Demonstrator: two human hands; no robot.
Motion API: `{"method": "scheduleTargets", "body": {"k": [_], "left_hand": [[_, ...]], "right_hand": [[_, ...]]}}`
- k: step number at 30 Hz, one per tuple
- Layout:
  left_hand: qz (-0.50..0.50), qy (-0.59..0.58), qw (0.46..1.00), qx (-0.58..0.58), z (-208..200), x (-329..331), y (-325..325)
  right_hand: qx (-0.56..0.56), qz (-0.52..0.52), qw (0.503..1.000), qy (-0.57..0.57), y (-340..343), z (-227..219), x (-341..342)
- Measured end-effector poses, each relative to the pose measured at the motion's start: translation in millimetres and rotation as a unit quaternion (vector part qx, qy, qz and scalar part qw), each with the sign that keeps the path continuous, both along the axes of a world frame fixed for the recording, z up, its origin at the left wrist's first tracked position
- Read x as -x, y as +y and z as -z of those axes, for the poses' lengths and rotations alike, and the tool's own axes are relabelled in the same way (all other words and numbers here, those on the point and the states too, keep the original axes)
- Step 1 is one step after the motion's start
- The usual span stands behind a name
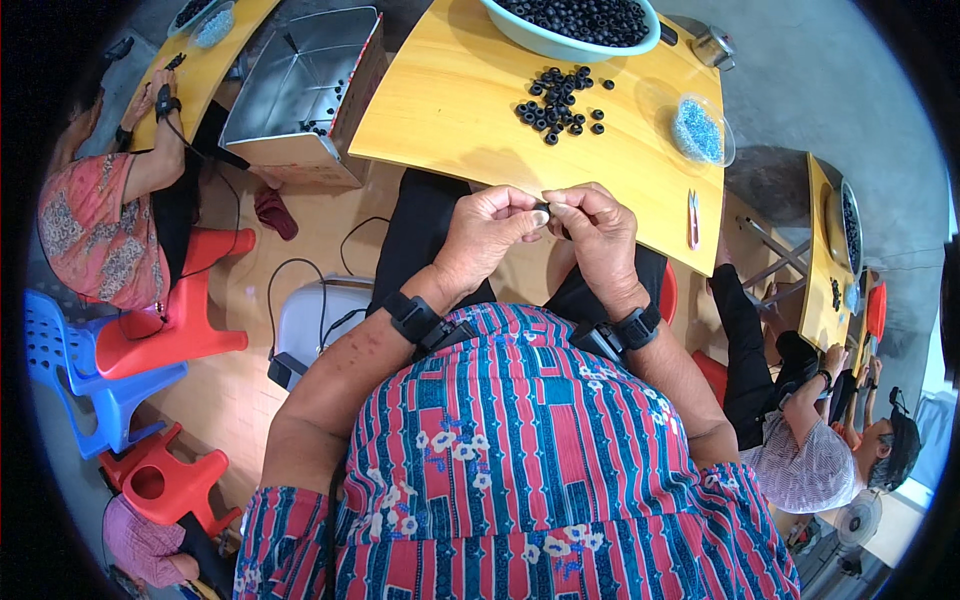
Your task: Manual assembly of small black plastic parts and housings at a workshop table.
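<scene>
My left hand (480, 240) and my right hand (603, 238) meet at the near edge of the yellow table (450, 110), above my lap. Both have thumb and fingertips pinched on one small black ring-shaped piece (543, 208), mostly covered by the fingers. Beyond them lies a loose cluster of small black ring-shaped pieces (553, 108). A pale green bowl (548, 44) heaped with the same pieces stands at the table's far side. To the right are a clear dish of light blue bits (698, 132) and small thread snips (693, 220) with a reddish handle.
A metal cup (713, 46) stands at the far right corner. Left of the table is an open cardboard box (345, 150) with several black pieces inside. Red stools (185, 320) and a blue chair (75, 370) stand left. People (105, 240) work at tables on both sides.
</scene>
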State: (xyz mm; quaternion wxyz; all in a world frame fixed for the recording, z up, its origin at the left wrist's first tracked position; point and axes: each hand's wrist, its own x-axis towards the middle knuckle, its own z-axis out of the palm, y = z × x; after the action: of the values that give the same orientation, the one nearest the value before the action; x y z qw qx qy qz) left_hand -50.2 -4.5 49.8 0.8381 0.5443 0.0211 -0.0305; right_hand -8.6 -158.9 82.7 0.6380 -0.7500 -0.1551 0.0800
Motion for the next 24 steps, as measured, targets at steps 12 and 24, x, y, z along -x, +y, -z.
{"method": "scheduleTargets", "body": {"k": [12, 24], "left_hand": [[-0.013, -0.008, 1.0, 0.025, -3, -1, -1], [0.005, -0.019, 1.0, -0.007, 5, 0, 1]], "right_hand": [[0.05, 0.019, 0.992, -0.114, 2, -1, 2], [-0.104, -0.032, 0.984, 0.142, -8, 4, -4]]}}
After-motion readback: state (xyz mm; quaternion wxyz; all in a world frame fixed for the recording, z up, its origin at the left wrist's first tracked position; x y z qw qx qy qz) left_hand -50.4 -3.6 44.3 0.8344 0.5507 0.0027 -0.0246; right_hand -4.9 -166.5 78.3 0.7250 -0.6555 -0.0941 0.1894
